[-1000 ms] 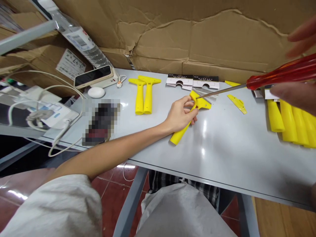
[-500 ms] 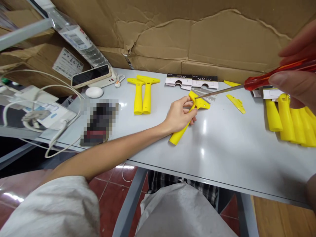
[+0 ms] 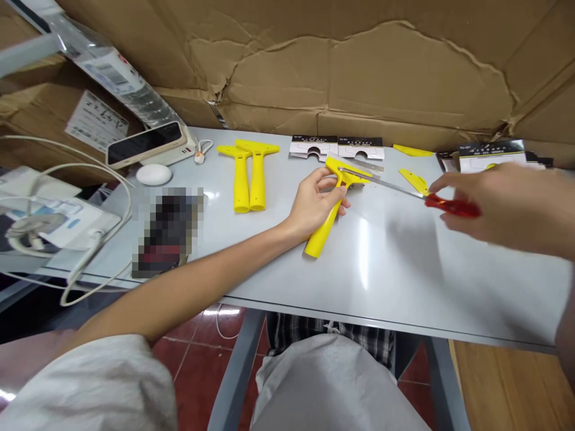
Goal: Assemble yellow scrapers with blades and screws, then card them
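Cardboard (image 3: pixel 278 78) stands behind the glossy table (image 3: pixel 395 287) under the held yellow handle (image 3: pixel 325 231).

BACK: creased brown cardboard (image 3: pixel 417 72) | TABLE: glossy pale-grey tabletop (image 3: pixel 494 293), white light reflections (image 3: pixel 363 257), grey legs (image 3: pixel 238 371) | FLOOR: red tiles (image 3: pixel 200 377), pale joints | LOWER RIGHT: wood-grained panel (image 3: pixel 512 383)

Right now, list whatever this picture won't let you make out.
All in the head view:
Yellow handle: partly covered by the left hand.
Red screwdriver: part of its grip is hidden by the right hand.
Screwdriver tip: too small to tell whether it sits in a screw.
Printed cards: fine print too small to read.
Dark object: blurred by pixelation.
Right forearm: cut off by the right edge.
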`<state>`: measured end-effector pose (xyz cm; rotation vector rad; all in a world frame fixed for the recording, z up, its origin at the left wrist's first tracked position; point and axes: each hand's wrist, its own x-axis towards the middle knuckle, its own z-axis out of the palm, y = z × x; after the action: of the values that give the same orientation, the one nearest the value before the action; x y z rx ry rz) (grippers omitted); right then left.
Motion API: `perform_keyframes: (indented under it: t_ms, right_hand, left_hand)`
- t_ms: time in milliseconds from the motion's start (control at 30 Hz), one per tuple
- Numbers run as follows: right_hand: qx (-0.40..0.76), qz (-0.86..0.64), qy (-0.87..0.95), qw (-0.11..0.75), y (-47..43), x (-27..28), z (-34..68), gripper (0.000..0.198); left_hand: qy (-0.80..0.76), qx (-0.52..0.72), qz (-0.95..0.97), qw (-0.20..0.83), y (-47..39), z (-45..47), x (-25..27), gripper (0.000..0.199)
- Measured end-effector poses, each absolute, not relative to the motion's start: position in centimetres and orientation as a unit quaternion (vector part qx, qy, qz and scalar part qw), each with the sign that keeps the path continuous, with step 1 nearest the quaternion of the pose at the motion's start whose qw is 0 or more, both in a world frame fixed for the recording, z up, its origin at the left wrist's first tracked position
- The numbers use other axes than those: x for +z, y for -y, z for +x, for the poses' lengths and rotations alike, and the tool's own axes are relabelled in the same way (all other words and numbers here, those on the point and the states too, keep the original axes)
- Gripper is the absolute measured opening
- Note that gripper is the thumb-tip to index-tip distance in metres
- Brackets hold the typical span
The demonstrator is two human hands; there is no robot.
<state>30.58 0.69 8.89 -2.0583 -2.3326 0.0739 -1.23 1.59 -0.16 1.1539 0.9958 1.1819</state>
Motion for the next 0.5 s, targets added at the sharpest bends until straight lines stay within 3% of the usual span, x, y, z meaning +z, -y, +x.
perform_keyframes:
  t_ms: [33,100,267,500]
  right_hand:
    - [0.038,-0.630,0.773,-0.063,-0.6,8.0,30.1,0.050]
    - [0.069,-0.594,0.794,-0.108,-0.5,6.3,28.9,0.039]
    - [0.071,-0.560,0.825,-0.026,-0.8,3.7,27.7,0.026]
    - [0.068,-0.598,0.795,0.080,-0.9,1.4,27.6,0.035]
  left_hand:
    - [-0.423,0.505,0.487,0.573,-1.6,-1.2,-0.1,0.028]
    - [-0.423,0.510,0.479,0.576,-1.6,-1.2,0.0,0.027]
    - [-0.434,0.504,0.471,0.580,-1.6,-1.2,0.0,0.027]
    - [-0.437,0.492,0.480,0.580,-1.6,-1.4,0.1,0.030]
